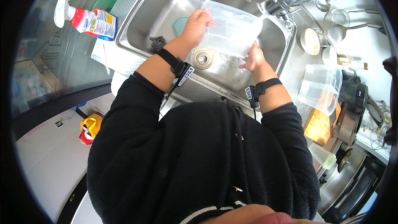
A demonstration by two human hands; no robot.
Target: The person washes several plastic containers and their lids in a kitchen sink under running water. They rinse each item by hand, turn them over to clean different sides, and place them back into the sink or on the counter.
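Note:
Over the steel sink [146, 9], a clear plastic container [228, 29] is held tilted between both hands. My left hand [196, 26] grips its left end, with the thumb on the near face. At the lower right corner, my right hand [254, 57] supports it from the outside with fingers spread. Water from the chrome faucet [279, 6] appears to run onto the container's right end. Below it lie the round drain fitting [203, 58] and wet sink floor. A dark scouring pad [157, 43] and a teal flat item [180, 26], partly hidden by my left hand, rest in the sink.
A red and blue spray bottle [93, 21] stands left of the sink. On the right counter are a second clear container [321, 87], a bowl [310, 41], a wooden cutting board [318, 126] and a dark pan [346, 124]. Ladles and a strainer [336, 18] hang beyond.

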